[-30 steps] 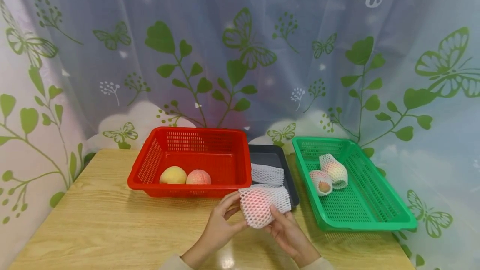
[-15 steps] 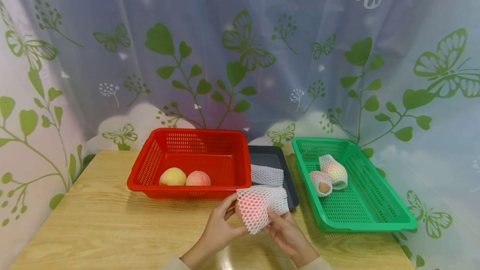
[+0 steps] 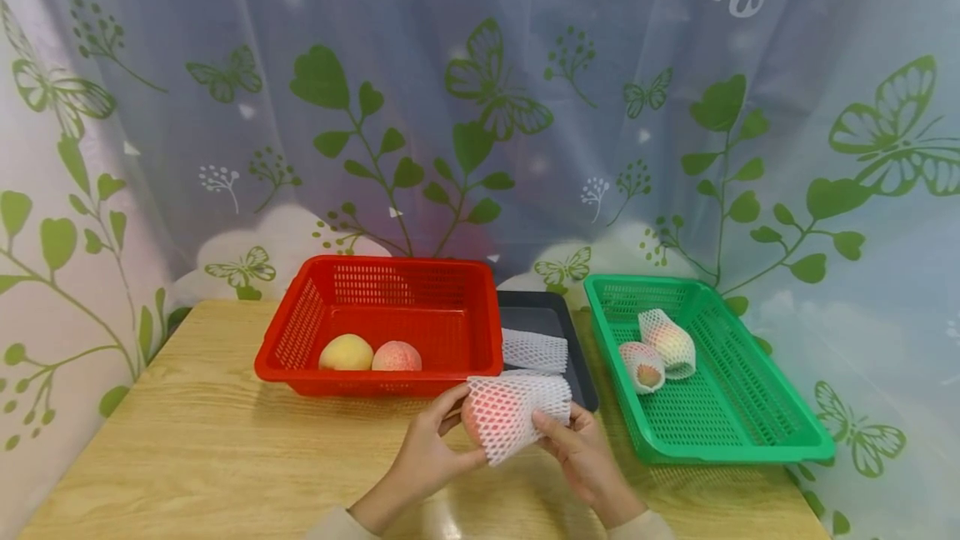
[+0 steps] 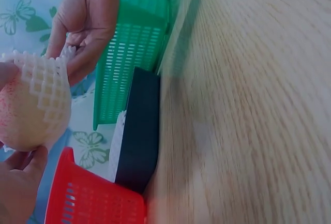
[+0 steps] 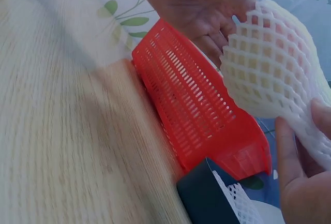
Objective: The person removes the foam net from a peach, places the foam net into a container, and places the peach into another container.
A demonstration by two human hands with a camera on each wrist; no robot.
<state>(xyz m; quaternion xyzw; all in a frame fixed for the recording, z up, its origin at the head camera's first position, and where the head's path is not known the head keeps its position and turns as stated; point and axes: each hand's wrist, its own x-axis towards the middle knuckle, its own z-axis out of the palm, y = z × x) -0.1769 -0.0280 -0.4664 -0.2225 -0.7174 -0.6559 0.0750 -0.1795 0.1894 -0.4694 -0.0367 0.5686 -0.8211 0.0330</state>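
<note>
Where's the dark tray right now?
In the head view, the dark tray is right of centre on the table, between the red basket and the green basket, just beyond the right hand.

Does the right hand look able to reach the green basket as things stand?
Probably yes: the open-topped green basket stands near the right hand with nothing visible between, though that hand is busy pinching a white foam net.

Head view forward-down; wrist views close, tilted; all share red basket (image 3: 420, 329)
</note>
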